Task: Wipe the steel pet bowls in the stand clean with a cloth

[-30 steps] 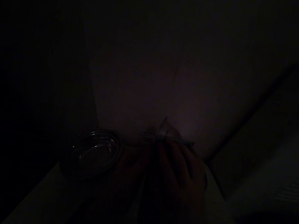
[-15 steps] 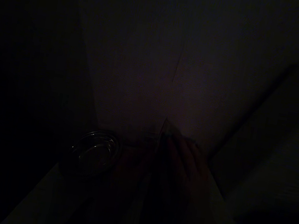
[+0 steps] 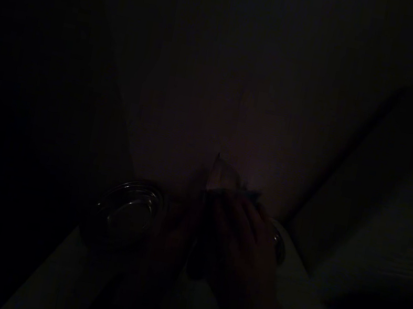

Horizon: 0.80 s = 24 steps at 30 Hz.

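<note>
Head camera looks forward and down, close over a dim surface (image 3: 300, 277).

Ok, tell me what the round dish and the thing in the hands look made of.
Round dish: probably polished metal, perhaps glass; thin bright glints ring its rim in the dark. Pointed sheet above the right hand: looks like thin pale plastic or paper, faintly translucent with a sharp corner; too dim to be sure.
</note>
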### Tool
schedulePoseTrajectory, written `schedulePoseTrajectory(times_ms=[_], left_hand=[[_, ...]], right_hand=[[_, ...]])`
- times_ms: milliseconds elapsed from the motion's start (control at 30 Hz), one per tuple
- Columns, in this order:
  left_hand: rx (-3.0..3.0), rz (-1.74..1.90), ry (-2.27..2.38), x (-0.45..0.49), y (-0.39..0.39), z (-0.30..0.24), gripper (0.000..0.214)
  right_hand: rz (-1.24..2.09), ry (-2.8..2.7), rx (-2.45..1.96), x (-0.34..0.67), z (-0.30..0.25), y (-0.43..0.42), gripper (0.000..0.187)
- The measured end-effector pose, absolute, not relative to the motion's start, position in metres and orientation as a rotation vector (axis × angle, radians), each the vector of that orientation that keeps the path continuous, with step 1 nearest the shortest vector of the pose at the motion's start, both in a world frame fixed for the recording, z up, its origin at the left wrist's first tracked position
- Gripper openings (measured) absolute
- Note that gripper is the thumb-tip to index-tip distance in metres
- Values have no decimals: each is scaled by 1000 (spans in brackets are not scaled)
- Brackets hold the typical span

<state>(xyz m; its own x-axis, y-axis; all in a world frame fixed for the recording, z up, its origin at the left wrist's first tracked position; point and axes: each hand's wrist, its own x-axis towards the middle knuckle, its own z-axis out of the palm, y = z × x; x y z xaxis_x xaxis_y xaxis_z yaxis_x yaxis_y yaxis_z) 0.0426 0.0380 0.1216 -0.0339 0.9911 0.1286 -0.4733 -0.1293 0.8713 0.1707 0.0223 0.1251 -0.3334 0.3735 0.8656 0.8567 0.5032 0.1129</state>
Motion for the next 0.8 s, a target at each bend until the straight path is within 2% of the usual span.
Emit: schedulePoseTrajectory(times_ms=[167,433,800], left_hand=[[930,1456,763,43,33,120,25],[894,1514,720,48,40,137,36],[929,1493,689,52,32,129,27]], right_hand=[[-698,-1904,-1032,178,129,25,42],[-783,-1887,-900,163,117,19,34],[-707,-1829,-1013,177,132,23,37]])
